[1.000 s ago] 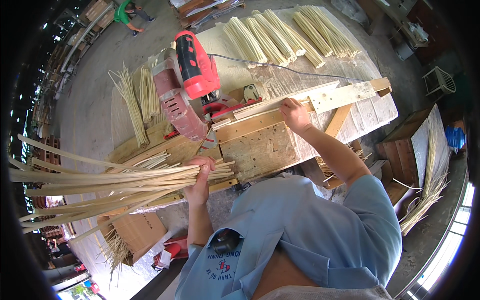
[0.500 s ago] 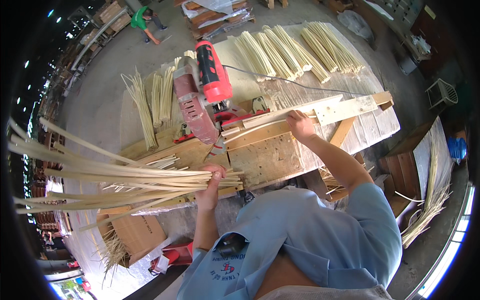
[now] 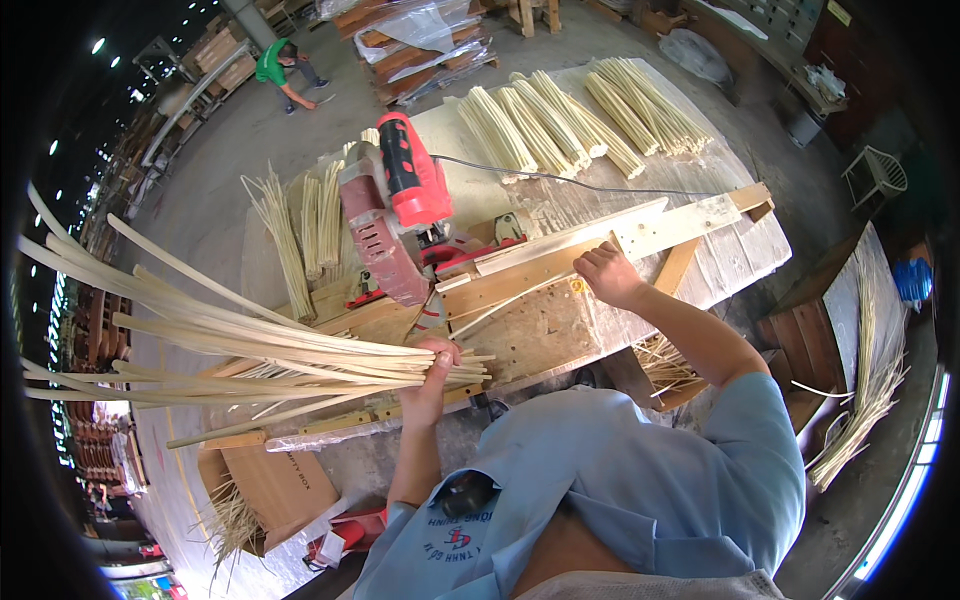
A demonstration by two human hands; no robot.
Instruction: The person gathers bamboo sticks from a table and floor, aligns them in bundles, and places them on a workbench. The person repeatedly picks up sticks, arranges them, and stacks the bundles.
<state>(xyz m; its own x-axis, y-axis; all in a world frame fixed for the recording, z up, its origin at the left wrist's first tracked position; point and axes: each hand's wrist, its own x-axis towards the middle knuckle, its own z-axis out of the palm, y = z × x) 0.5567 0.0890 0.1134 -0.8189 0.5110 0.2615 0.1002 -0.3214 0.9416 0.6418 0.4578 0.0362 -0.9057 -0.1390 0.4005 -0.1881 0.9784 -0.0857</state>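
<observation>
One strip [image 3: 510,304], pinched in the right hand [image 3: 607,273], has shifted off the guide board [image 3: 515,278], apparently no longer aligned for cutting. The left hand [image 3: 432,378] clasps a strip bundle [image 3: 290,346].

Left hand [image 3: 430,375] clenched, left forearm [image 3: 416,462] up from below. Right elbow out to the side, right forearm [image 3: 690,328] angled inward; right hand [image 3: 606,273] back up, fingers [image 3: 592,258] curled.
</observation>
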